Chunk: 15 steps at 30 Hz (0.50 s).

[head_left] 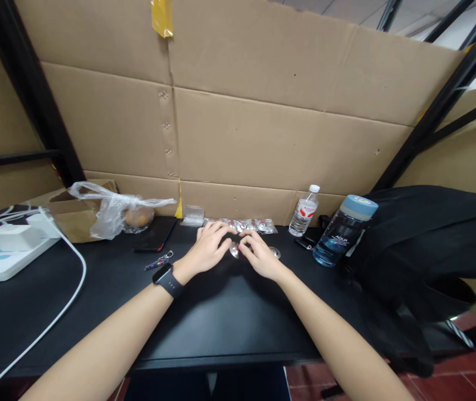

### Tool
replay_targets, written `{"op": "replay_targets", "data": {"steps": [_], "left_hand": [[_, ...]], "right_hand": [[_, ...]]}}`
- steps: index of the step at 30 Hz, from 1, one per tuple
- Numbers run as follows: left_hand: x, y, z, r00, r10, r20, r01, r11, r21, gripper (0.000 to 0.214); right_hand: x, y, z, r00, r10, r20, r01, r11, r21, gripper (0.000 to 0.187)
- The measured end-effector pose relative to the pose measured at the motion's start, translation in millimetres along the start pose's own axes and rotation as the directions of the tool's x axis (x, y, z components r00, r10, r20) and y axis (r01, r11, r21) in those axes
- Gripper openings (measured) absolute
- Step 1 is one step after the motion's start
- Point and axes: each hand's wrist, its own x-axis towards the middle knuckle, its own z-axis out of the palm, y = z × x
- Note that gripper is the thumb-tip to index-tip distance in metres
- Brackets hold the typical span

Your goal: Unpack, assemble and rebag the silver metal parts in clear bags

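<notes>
My left hand (pixel 207 246), with a black watch on its wrist, rests on the black table (pixel 204 312), its fingers curled around a small shiny metal piece (pixel 234 250). My right hand (pixel 258 253) meets it from the right, fingertips pinching the same piece. A second small metal piece (pixel 276 253) lies just right of that hand. Behind both hands lies a row of small clear bags with metal parts (pixel 248 225).
A clear water bottle (pixel 303 211) and a blue bottle (pixel 344 229) stand at the right, beside a black bag (pixel 425 250). A phone (pixel 154 235), a keychain (pixel 158 260), a plastic bag (pixel 116 211) and a white power strip (pixel 8 253) with its cable sit at the left. A cardboard wall stands behind.
</notes>
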Motion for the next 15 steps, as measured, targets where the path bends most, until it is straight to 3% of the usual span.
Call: {"op": "replay_targets", "data": {"steps": [3,7,10,13,15], "left_hand": [[-2.3,-2.1,3.2,0.99,0.062,0.125,-0.063,0.998,0.003,0.029],[-5.1,-9.1,11.2,0.972,0.067,0.225,-0.063,0.998,-0.027,0.038],[-2.0,-25.9,7.5,0.967,0.088,0.239,-0.067,0.993,-0.096,0.042],[2.3,-52.7,-3.4,0.984,0.035,0.174,-0.014,0.993,-0.119,0.03],[3.0,-70.2,-10.1,0.977,0.018,0.211,-0.002,0.997,-0.076,0.023]], "right_hand": [[-0.4,-0.6,-0.3,1.0,-0.009,-0.002,0.009,1.0,-0.005,0.021],[-0.4,1.6,-1.5,1.0,-0.013,-0.01,0.012,1.0,-0.021,0.021],[-0.2,7.0,-4.1,1.0,-0.001,0.024,0.003,0.997,-0.071,0.021],[0.6,12.8,-7.2,0.996,0.024,0.08,-0.013,0.99,-0.141,0.022],[1.9,16.4,-10.5,0.991,0.04,0.126,-0.019,0.986,-0.164,0.024]]}}
